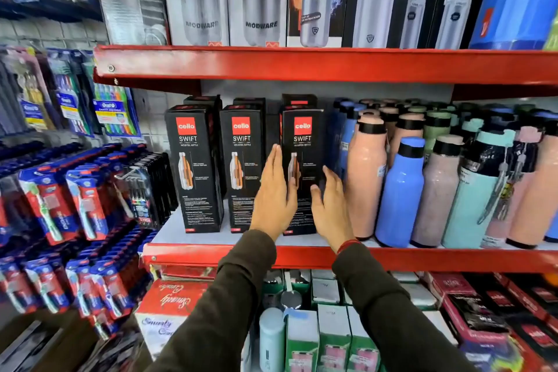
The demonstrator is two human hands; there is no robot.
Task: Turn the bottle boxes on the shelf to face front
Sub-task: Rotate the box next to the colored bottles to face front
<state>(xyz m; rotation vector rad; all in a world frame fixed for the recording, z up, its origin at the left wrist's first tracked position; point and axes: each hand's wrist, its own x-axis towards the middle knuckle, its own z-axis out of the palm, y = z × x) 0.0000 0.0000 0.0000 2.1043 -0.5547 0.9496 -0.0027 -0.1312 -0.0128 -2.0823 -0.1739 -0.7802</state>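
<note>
Three black Cello Swift bottle boxes stand upright on the middle red shelf (211, 254), logos facing front: the left box (196, 172), the middle box (243, 166) and the right box (303, 142). More black boxes stand behind them. My left hand (276, 193) lies flat against the left side of the right box, fingers straight and pointing up. My right hand (330, 205) rests at that box's lower right side, fingers slightly curled and apart. Both hands flank the box without closing around it.
Loose pink, blue and mint bottles (401, 190) crowd the shelf right of the boxes. The upper shelf (302, 65) carries tall steel-bottle cartons. Toothbrush packs (84, 199) hang at the left. Boxes and small bottles fill the lower shelf (302, 326).
</note>
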